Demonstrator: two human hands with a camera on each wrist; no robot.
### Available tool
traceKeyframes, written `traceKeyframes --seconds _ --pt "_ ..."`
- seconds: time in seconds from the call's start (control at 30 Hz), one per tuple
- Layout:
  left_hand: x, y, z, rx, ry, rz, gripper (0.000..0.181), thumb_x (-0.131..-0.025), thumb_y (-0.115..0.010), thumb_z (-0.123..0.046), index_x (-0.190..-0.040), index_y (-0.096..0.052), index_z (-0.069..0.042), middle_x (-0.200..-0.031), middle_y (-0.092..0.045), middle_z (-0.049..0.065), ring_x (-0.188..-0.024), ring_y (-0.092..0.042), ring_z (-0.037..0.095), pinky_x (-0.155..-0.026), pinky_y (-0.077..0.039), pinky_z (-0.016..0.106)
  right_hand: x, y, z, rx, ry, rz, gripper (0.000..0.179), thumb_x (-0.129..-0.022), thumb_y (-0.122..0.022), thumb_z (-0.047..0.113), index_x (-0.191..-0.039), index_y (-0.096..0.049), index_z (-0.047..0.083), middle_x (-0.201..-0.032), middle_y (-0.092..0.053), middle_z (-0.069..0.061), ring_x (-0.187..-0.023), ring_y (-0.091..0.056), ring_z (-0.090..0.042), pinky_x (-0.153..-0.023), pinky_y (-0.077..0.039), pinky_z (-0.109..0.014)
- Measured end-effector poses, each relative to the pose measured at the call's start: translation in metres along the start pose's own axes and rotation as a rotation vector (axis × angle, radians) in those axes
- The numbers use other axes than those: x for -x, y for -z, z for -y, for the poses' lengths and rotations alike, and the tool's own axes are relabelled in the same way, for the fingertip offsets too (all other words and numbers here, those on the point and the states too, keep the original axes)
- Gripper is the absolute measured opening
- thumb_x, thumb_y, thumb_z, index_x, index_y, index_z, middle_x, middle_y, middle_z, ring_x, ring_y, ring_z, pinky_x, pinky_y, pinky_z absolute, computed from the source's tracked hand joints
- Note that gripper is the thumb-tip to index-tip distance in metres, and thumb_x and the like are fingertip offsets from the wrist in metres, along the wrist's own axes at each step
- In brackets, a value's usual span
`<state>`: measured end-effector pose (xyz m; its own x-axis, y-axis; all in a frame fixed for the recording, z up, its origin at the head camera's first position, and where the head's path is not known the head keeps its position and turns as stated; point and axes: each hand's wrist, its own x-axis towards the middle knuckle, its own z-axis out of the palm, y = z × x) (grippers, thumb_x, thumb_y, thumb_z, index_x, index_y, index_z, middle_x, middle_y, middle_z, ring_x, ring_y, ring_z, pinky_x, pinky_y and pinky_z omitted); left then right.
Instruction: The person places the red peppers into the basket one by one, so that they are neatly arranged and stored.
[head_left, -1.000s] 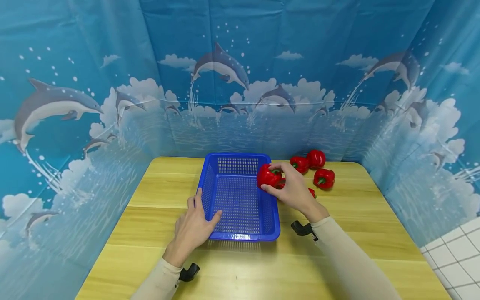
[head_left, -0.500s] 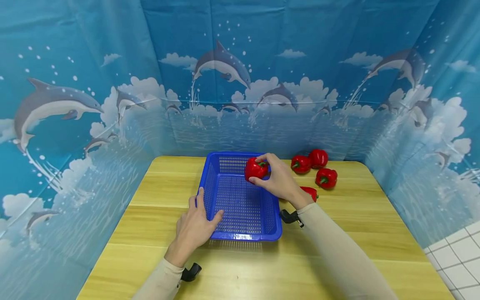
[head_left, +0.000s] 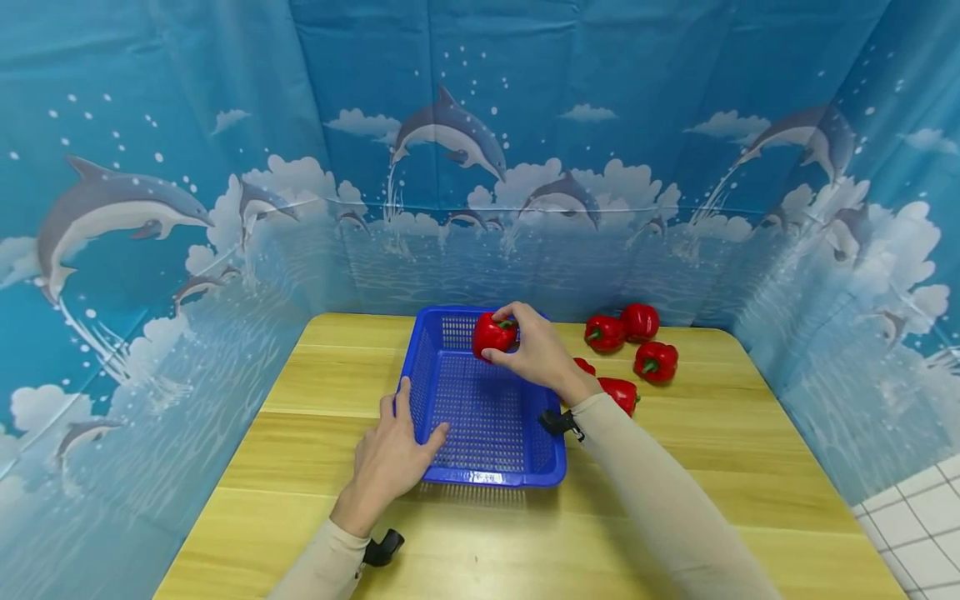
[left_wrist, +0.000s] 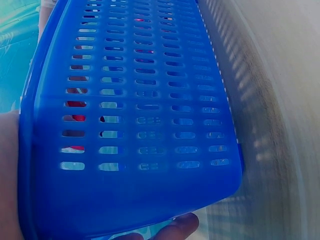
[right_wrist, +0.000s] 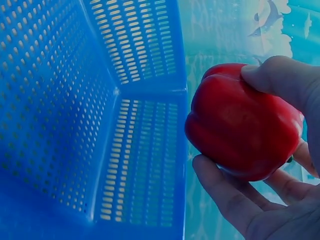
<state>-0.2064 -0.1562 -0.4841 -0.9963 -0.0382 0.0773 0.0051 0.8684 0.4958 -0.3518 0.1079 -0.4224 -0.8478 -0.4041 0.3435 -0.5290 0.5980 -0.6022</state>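
A blue perforated plastic basket (head_left: 480,425) stands on the table. My left hand (head_left: 392,458) grips its near left corner, the thumb over the rim and the other fingers along the outer left wall. In the left wrist view, fingertips (left_wrist: 182,226) show past the edge of the basket wall (left_wrist: 135,200). Above the basket's back part, my right hand (head_left: 542,354) holds a red bell pepper (head_left: 492,336) between thumb and fingers. The right wrist view has this glossy pepper (right_wrist: 245,122) up close, its green stem mostly hidden by the hand.
On the wooden table (head_left: 712,467), right of the basket, lie several red bell peppers, one (head_left: 656,362) at the far right and one (head_left: 621,393) partly behind the right forearm. A blue dolphin-print curtain (head_left: 480,258) encloses the back and sides.
My right hand has carried the bell pepper leftward from the basket's right rim to over its back middle. The left hand stays on the basket's corner.
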Motion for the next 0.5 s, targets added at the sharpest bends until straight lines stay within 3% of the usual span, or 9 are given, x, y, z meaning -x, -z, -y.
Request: traceKeyframes --seconds 0.3,0.5 --pt "0.001 0.0 0.0 -0.006 -0.006 -0.01 0.113 -0.109 -0.072 -0.064 -0.187 -0.015 -0.006 -0.174 -0.046 0.03 -0.056 -0.053 0.023 -0.048 -0.044 0.033 -0.017 -0.02 0.003 -0.079 -0.023 0.049 0.063 -0.101 -0.095 0.023 -0.151 -0.06 0.007 -0.149 -0.069 -0.016 -0.13 -0.075 -0.035 -0.107 -0.069 -0.053" --pt "0.001 0.0 0.0 -0.007 0.001 -0.01 0.113 -0.108 -0.071 -0.065 -0.188 -0.015 -0.007 -0.175 -0.046 0.029 -0.055 -0.053 0.023 -0.048 -0.044 0.033 -0.03 -0.035 0.002 -0.094 -0.07 0.083 0.076 -0.102 -0.094 0.025 -0.163 -0.054 0.004 -0.157 -0.065 -0.018 -0.14 -0.071 -0.037 -0.113 -0.067 -0.056"
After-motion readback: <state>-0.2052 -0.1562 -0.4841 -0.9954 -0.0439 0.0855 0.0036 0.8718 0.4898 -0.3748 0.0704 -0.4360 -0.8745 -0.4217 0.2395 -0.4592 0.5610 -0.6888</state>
